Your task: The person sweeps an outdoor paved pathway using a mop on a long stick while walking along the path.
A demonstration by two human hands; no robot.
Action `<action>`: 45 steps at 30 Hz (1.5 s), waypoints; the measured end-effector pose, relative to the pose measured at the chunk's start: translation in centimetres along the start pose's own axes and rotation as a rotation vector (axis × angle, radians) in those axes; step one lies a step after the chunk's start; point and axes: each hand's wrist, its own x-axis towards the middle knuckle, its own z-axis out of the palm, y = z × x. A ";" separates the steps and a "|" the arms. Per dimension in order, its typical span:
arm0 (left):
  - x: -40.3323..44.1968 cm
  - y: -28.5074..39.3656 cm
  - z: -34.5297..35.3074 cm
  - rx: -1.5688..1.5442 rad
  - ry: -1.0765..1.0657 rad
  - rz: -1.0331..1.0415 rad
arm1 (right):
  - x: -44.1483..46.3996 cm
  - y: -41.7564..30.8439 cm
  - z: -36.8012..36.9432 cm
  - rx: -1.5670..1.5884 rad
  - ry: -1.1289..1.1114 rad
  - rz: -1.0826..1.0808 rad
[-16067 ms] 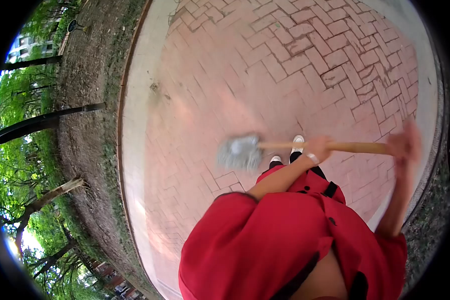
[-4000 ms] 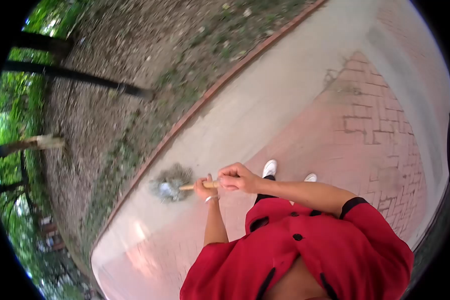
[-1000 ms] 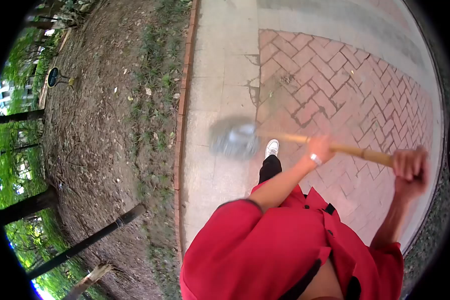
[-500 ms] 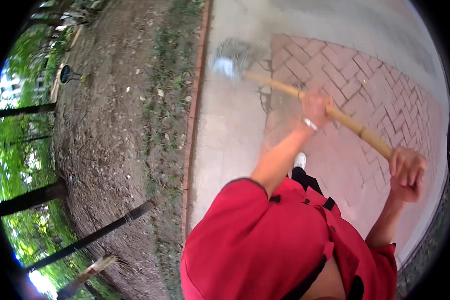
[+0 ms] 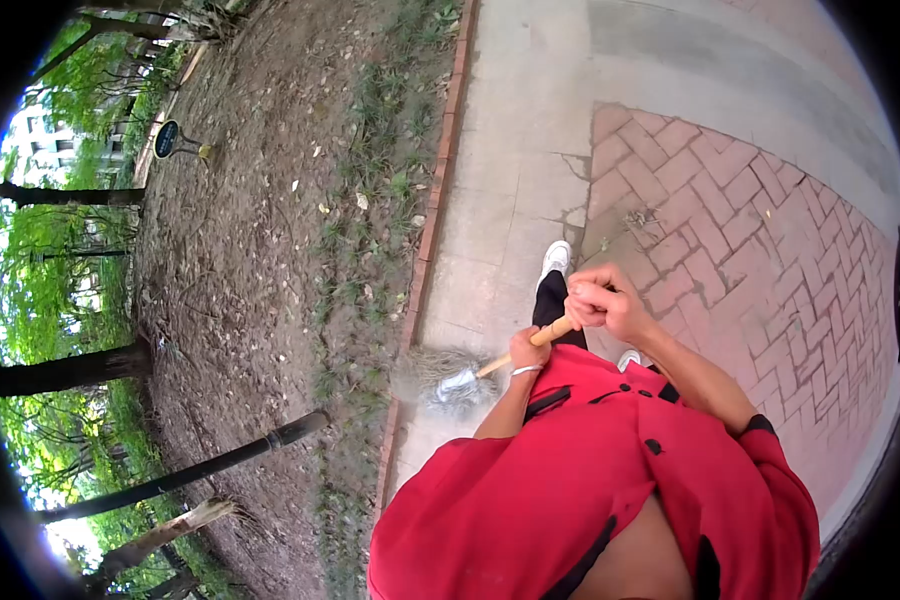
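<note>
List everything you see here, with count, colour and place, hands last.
broom: one, tan handle, greyish head, lower centre
concrete strip: one, pale grey, centre
brick paving: one area, pinkish red, right
brick edging: one row, reddish, between concrete and soil
soil: one stretch, brown, left
low plants: many, green, along the edging
sign: one, dark, upper left
post: one, black, lower left
trunks: several, dark, far left
broken trunk: one, light brown, bottom left
foliage: uncounted, green, left edge
shoes: two, white, centre
trousers: one pair, black, centre
top: one, red, bottom
left hand: one, lower on handle
right hand: one, handle's upper end
</note>
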 end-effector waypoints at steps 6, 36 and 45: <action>14.5 12.9 -1.0 -0.150 -0.293 0.397 | 4.4 -9.0 -6.4 -0.090 0.580 -0.304; 16.6 15.5 -6.6 -0.051 -0.148 0.422 | 10.8 -13.8 -8.1 0.228 0.146 -0.241; 27.5 23.6 -1.8 -0.205 -0.305 0.620 | 14.0 -20.9 -11.2 -0.084 0.535 -0.422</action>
